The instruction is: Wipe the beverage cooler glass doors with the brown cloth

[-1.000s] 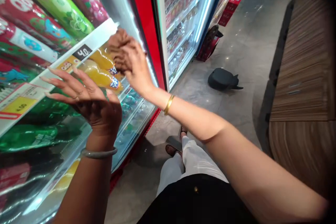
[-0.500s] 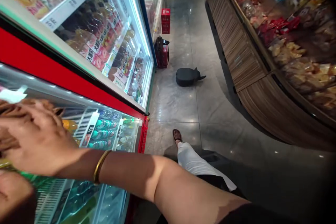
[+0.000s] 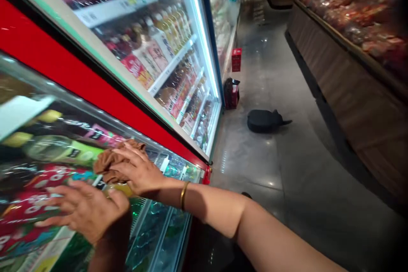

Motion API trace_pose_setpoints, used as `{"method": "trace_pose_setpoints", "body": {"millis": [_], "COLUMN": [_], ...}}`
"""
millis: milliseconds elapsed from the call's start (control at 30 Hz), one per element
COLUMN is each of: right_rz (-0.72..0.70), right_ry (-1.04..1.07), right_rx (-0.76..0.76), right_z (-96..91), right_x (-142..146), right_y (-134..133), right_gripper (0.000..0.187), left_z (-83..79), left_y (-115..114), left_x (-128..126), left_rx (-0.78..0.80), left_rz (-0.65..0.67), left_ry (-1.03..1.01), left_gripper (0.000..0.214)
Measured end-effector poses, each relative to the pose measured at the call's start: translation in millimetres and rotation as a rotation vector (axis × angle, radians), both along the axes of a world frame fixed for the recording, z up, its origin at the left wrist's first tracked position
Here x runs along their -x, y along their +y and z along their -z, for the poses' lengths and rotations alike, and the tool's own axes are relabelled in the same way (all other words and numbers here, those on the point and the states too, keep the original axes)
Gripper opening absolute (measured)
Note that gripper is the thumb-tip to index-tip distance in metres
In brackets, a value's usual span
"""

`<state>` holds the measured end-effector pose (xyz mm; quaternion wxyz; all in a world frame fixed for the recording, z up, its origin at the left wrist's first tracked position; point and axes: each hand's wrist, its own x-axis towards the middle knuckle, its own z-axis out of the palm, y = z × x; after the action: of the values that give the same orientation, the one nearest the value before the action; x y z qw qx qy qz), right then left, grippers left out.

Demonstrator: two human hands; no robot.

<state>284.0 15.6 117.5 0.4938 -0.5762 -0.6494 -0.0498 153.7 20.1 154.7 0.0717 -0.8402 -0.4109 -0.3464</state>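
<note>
My right hand (image 3: 138, 170) presses a crumpled brown cloth (image 3: 110, 161) flat against the glass door of a drinks cooler (image 3: 79, 123), fingers laid over the cloth. A gold bangle sits on that wrist. My left hand (image 3: 84, 208) lies lower left on the same glass, fingers stretched out and slightly blurred, holding nothing. Behind the glass lie green, red and yellow bottles (image 3: 60, 148) on white shelves.
A red frame (image 3: 95, 93) separates this cooler from a second lit cooler (image 3: 165, 51) full of bottles. On the grey floor lie a black bag (image 3: 264, 120), a dark red bag (image 3: 231, 92) and a red box (image 3: 236, 59). A wooden display counter (image 3: 350, 76) with packaged goods runs along the right.
The view has swung up along the aisle. My right hand with the cloth has moved across the glass, and my left hand is back in view, flat on the door.
</note>
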Motion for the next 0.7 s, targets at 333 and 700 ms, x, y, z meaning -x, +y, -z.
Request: {"method": "trace_pose_setpoints", "body": {"millis": [333, 700], "right_rz": [-0.311, -0.256], "right_ry": [-0.108, -0.230], "right_rx": [-0.260, -0.506], "right_z": [-66.5, -102.4], "right_x": [-61.1, -67.7], "right_y": [44.0, 66.3], "right_gripper": [0.030, 0.024], "left_z": [-13.1, -25.2], "left_y": [7.4, 33.0], "left_x": [-23.6, -38.7], "left_rx": [-0.166, -0.417], "left_rz": [-0.378, -0.347], "left_ry": [-0.013, -0.004], "left_gripper": [0.075, 0.078]}}
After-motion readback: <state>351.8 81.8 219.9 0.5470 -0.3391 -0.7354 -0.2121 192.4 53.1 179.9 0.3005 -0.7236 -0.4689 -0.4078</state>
